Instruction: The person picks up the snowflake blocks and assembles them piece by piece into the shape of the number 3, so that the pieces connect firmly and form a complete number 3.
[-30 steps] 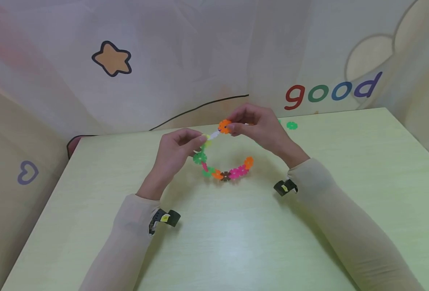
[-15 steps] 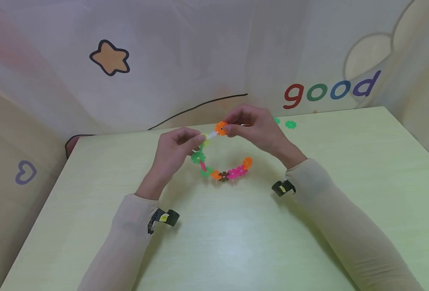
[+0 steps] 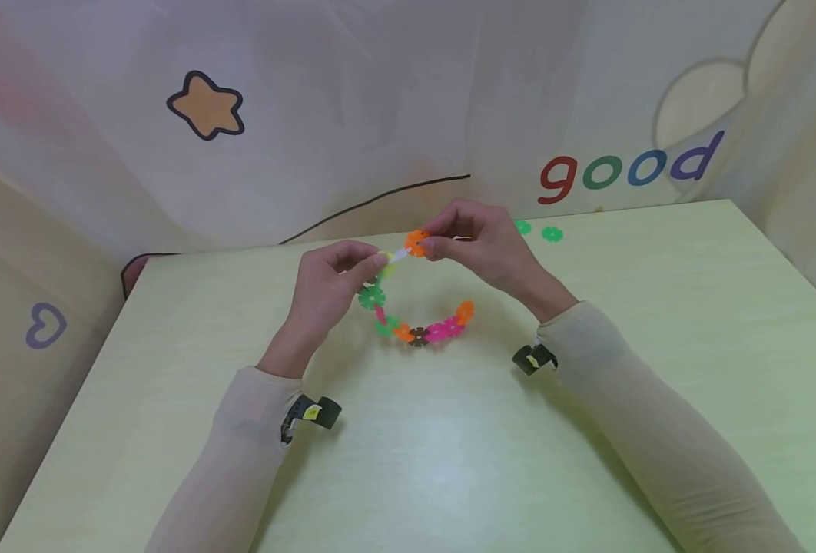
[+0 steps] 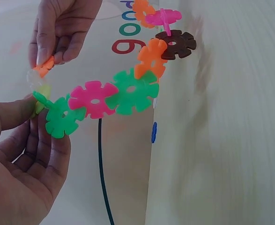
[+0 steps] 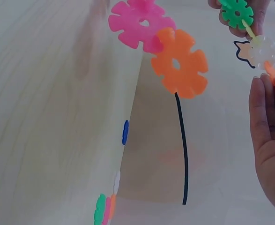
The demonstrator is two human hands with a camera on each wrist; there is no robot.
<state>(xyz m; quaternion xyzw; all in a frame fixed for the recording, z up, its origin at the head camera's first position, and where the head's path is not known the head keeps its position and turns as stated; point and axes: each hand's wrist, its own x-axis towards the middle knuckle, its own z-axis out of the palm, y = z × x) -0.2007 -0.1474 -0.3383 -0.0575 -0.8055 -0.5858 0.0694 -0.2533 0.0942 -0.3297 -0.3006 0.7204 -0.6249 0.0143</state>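
Observation:
A curved chain of slotted, flower-shaped plastic discs hangs between my hands above the table. My left hand (image 3: pixel 328 288) pinches the yellow disc (image 3: pixel 388 269) near one end, between thumb and fingers. My right hand (image 3: pixel 484 244) pinches an orange disc (image 3: pixel 415 243), whose edge meets the clear whitish disc (image 5: pixel 263 51) beside the yellow one. Below my left hand the chain runs through a green disc (image 4: pixel 62 118), a pink disc (image 4: pixel 94 99), another green disc (image 4: pixel 132 91) and a brown disc (image 4: pixel 177 44). Its loose end is an orange disc (image 5: pixel 180 63) beside pink ones.
Two green discs (image 3: pixel 552 234) show near the table's back edge, behind my right hand. The right wrist view shows a blue disc (image 5: pixel 125 132) and several others along that edge. A printed curtain (image 3: pixel 353 100) hangs behind the pale table (image 3: pixel 422 461).
My right hand with the orange disc has moved slightly left, closer to my left hand. The chain has shifted a little left in view. Both hands keep their pinch.

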